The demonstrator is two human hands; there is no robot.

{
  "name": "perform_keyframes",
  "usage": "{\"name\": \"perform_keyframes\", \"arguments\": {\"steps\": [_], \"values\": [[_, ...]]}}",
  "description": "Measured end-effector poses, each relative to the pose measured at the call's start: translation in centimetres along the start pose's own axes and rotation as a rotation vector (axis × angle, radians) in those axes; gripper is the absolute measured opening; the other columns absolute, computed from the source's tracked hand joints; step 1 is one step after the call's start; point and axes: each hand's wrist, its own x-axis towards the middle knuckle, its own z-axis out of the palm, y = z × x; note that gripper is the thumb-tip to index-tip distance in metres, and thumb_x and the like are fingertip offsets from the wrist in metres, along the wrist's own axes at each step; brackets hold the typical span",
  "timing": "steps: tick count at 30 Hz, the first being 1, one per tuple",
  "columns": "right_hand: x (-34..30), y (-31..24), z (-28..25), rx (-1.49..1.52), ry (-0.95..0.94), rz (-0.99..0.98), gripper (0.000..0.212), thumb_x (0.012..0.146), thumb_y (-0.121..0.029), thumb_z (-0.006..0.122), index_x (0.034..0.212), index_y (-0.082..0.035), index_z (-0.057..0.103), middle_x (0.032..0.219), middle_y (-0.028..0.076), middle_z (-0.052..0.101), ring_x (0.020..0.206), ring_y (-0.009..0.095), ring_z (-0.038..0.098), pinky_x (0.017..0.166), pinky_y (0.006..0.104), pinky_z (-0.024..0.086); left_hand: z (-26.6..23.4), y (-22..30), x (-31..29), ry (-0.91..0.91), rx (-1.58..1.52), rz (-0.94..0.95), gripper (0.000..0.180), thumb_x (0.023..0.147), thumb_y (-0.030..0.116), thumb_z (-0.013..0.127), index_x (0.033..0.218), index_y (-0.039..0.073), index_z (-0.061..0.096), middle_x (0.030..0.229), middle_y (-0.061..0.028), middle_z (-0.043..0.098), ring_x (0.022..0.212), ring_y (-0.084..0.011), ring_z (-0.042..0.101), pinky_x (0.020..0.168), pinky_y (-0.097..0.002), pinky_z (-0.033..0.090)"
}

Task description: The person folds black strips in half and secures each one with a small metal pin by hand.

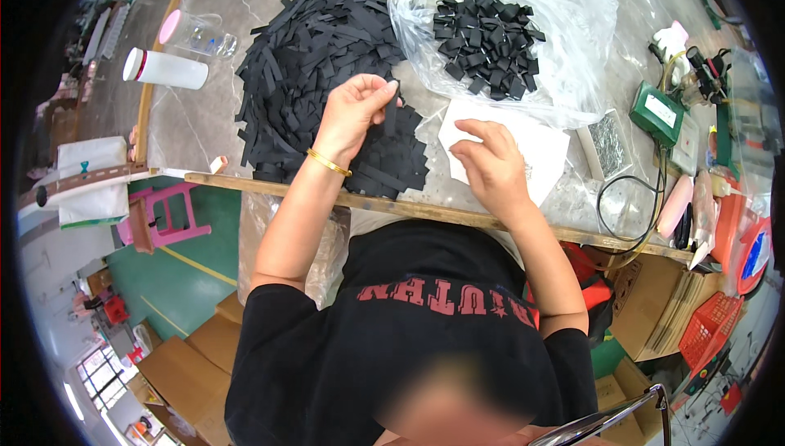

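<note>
The workshop has a green floor (pixel 184 270), with cartons (pixel 184 364) and a pink stool (pixel 196 209) to the left of the person. A grey table (pixel 192 131) with a wooden near edge fills the far part of the head view. On its left side lie a white bottle (pixel 172 69) and a clear jar (pixel 204 36), well apart from the black heap, perhaps to keep them out of the way.

The heap of strips (pixel 315 45) spreads from the far side to the near edge, beside the left hand (pixel 357 111), likely for easy reach. That hand has its thumb and forefinger closed on one strip (pixel 392 109), gripped near its end, which seems to leave the rest free. The right hand (pixel 495 164) is half curled over a white sheet (pixel 549 147), thumb and forefinger apart; nothing shows between them, though something tiny could be hidden. The pale sheet probably makes small things easier to see.

Beyond it, folded black pieces (pixel 486 41) sit together on or in a clear bag (pixel 576 17), apparently kept separate from the strips. Right of the sheet are a tray of small metal bits (pixel 607 143) and a green box (pixel 657 113).
</note>
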Motion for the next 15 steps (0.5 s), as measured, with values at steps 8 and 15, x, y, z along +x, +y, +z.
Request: {"name": "perform_keyframes", "arguments": {"steps": [8, 15], "values": [[1.9, -0.4, 0.9, -0.12, 0.037, -0.322, 0.016, 0.064, -0.004, 0.066, 0.08, -0.001, 0.062, 0.098, 0.002, 0.058, 0.086, 0.02, 0.056, 0.061, 0.0306, 0.051, 3.9, 0.1, -1.9, -0.109, -0.305, -0.125, 0.019, 0.082, 0.011, 0.065, 0.096, -0.001, 0.059, 0.084, -0.0075, 0.065, 0.069, -0.009, 0.059, 0.059, -0.0184, 0.045], [2.0, -0.6, 0.2, -0.172, -0.031, -0.321, 0.017, 0.063, -0.004, 0.066, 0.079, -0.001, 0.062, 0.092, 0.004, 0.057, 0.076, 0.016, 0.056, 0.055, 0.0274, 0.048, 5.3, -0.2, -2.2, -0.081, -0.28, -0.179, 0.017, 0.084, 0.013, 0.064, 0.093, 0.0, 0.06, 0.083, -0.006, 0.065, 0.065, -0.0072, 0.056, 0.058, -0.0178, 0.044]]}}
